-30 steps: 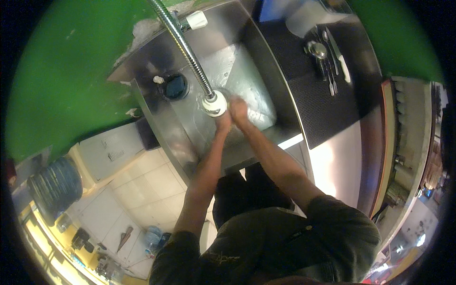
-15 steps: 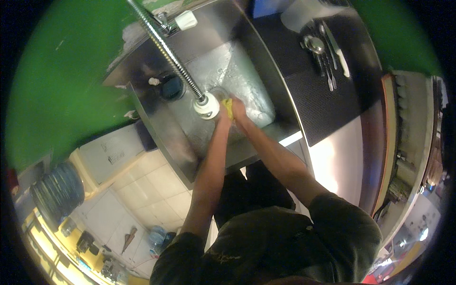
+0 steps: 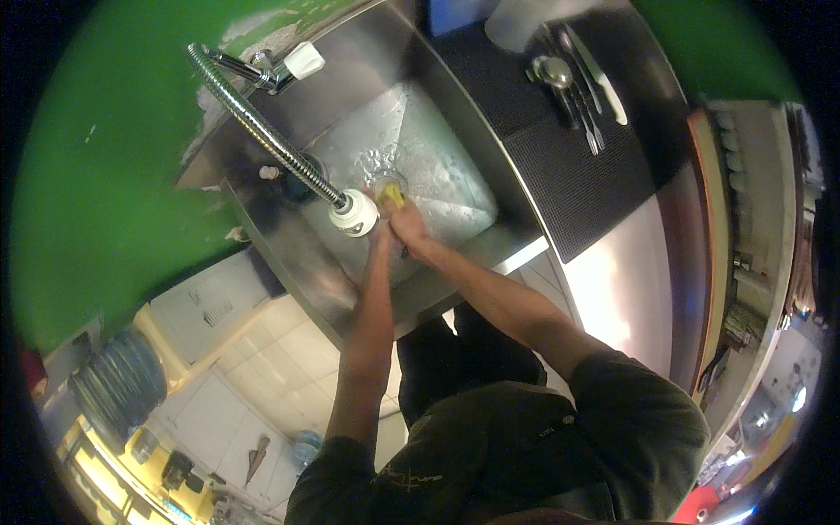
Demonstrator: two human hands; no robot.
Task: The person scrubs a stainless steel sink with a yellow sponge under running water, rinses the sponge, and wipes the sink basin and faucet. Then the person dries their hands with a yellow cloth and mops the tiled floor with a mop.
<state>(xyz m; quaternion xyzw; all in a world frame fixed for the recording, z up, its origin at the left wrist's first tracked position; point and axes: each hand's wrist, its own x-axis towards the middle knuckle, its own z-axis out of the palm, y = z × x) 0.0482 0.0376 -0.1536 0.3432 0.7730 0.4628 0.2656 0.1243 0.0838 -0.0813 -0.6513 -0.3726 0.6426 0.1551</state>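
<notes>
Both my hands are together over the steel sink [image 3: 455, 157], just beyond the white tap head [image 3: 353, 213]. My right hand [image 3: 408, 226] is closed on a yellow sponge or cloth [image 3: 394, 194]; blur hides which. My left hand [image 3: 383, 231] is close against the right one, its fingers mostly hidden by the tap head and the other hand. A small dark bit shows beneath my right hand, too little to name. Water splashes around the round drain [image 3: 388, 180] beyond the sponge.
A flexible metal spout [image 3: 262, 131] arches from the wall tap with its white handle [image 3: 304, 59]. A dark round container [image 3: 303, 178] stands in the sink's left corner. Right of the sink, a black mat [image 3: 569, 192] carries spoons, forks and a white-handled knife [image 3: 616, 105].
The view has shifted a little. My hands have moved with the yellow piece, which now points toward the drain. Less of my left hand shows, and the water's splash is nearer the drain.
</notes>
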